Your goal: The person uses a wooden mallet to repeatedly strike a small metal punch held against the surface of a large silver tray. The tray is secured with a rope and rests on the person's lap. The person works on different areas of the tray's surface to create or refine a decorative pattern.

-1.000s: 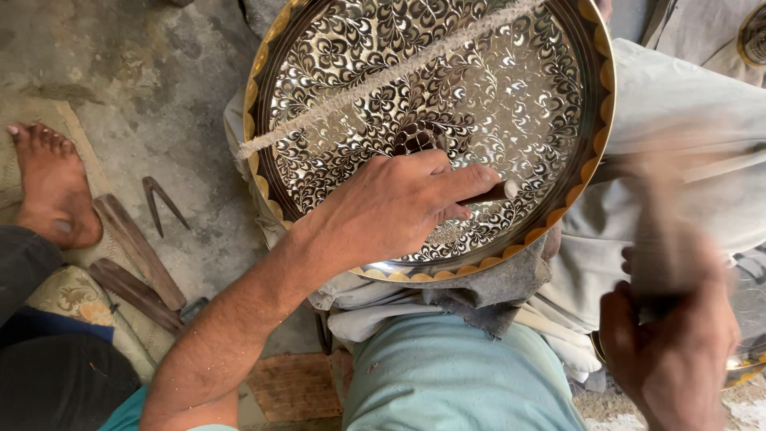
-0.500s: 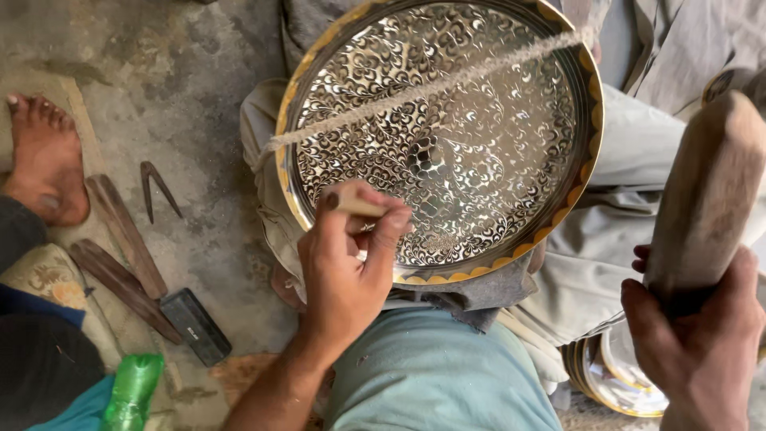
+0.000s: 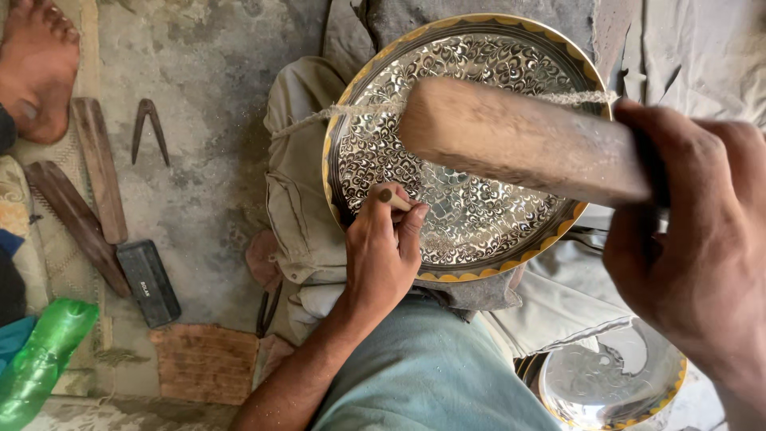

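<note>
A round engraved metal plate (image 3: pixel 495 231) with a gold rim rests on cloth over my lap. A string (image 3: pixel 319 120) runs across its upper part. My left hand (image 3: pixel 383 255) grips a small chisel (image 3: pixel 392 198), its tip pressed on the plate's left side. My right hand (image 3: pixel 702 231) holds a wooden mallet (image 3: pixel 519 140) raised above the plate, its head pointing left over the chisel.
On the concrete floor at left lie two wooden sticks (image 3: pixel 96 175), metal dividers (image 3: pixel 148 128), a black block (image 3: pixel 150 281) and a green plastic bottle (image 3: pixel 40 359). A bare foot (image 3: pixel 40 72) is at top left. A second engraved plate (image 3: pixel 606 383) sits at bottom right.
My right hand has swung the mallet from the right side up and across over the plate. My left hand has kept the chisel on the plate. The view has shifted closer.
</note>
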Demonstrator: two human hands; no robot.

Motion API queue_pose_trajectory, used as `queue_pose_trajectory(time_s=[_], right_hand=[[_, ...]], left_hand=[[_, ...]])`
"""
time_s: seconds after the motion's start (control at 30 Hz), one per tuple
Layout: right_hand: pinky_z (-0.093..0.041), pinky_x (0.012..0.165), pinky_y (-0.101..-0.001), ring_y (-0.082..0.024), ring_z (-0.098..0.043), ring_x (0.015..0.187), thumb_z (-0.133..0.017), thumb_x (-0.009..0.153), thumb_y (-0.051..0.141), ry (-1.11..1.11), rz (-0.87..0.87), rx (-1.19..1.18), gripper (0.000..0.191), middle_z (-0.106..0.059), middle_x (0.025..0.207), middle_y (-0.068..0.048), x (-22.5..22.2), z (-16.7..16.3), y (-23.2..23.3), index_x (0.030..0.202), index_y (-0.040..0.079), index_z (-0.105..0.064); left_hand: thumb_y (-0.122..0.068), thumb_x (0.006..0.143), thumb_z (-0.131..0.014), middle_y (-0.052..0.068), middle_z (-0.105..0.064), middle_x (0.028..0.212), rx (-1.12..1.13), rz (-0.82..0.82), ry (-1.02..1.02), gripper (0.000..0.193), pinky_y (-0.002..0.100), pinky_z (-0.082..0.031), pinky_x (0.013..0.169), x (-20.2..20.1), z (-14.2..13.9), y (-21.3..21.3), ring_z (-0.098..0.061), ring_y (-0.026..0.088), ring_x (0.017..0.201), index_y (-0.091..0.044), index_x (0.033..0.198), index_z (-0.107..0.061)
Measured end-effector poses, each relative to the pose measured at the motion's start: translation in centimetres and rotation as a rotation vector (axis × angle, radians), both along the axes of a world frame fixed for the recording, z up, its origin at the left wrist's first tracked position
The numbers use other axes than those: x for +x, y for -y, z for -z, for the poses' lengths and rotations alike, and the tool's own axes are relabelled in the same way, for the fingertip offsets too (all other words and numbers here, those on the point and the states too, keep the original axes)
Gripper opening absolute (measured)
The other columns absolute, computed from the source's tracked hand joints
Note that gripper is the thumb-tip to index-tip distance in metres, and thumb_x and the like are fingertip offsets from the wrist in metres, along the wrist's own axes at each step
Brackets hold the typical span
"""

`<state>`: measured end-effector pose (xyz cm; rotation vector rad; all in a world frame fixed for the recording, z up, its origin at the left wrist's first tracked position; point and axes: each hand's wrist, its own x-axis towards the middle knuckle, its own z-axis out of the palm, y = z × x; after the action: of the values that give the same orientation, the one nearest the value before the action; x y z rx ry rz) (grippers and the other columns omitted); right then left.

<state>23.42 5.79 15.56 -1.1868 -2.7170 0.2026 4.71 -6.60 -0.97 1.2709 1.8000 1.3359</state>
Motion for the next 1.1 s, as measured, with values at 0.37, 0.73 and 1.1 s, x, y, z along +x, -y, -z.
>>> queue_pose_trajectory(time_s=[0.37, 0.73, 1.1], right_hand=[[-0.05, 0.091, -0.0438, -0.03, -0.066, 0.097, -0.072, 0.074, 0.007, 0.331, -0.289, 0.173, 0.059, -0.069, 0.109, -0.008, -5.6, -3.5, -1.1, 0.133, 0.014, -0.07], [-0.05, 0.081, -0.0363, -0.023, -0.063, 0.088, -0.07, 0.085, 0.017, 0.623, -0.352, 0.316, 0.06, -0.066, 0.1, -0.006, -4.8, -3.2, 0.1, 0.145, 0.014, -0.066], [-0.05, 0.089, -0.0374, -0.024, -0.06, 0.098, -0.074, 0.083, 0.009, 0.51, -0.246, 0.283, 0.061, -0.066, 0.111, -0.007, 0.7, 0.0, -0.5, 0.143, 0.014, -0.064]], left_hand=[[-0.009, 0.096, -0.07, 0.014, -0.068, 0.088, -0.021, -0.079, -0.311, 0.014, 0.045, -0.055, 0.066, 1.1, 1.8, 1.3, -0.069, 0.03, 0.077, -0.002, 0.104, -0.06], [-0.009, 0.093, -0.073, 0.011, -0.064, 0.097, -0.29, -0.121, 0.202, 0.029, 0.041, -0.057, 0.067, 1.2, -0.4, 0.7, -0.07, 0.025, 0.081, 0.003, 0.115, -0.058], [-0.003, 0.099, -0.067, 0.013, -0.066, 0.096, -0.043, -0.061, 0.051, 0.024, 0.028, -0.058, 0.054, 0.8, 0.1, 0.2, -0.07, 0.018, 0.074, 0.003, 0.116, -0.05]])
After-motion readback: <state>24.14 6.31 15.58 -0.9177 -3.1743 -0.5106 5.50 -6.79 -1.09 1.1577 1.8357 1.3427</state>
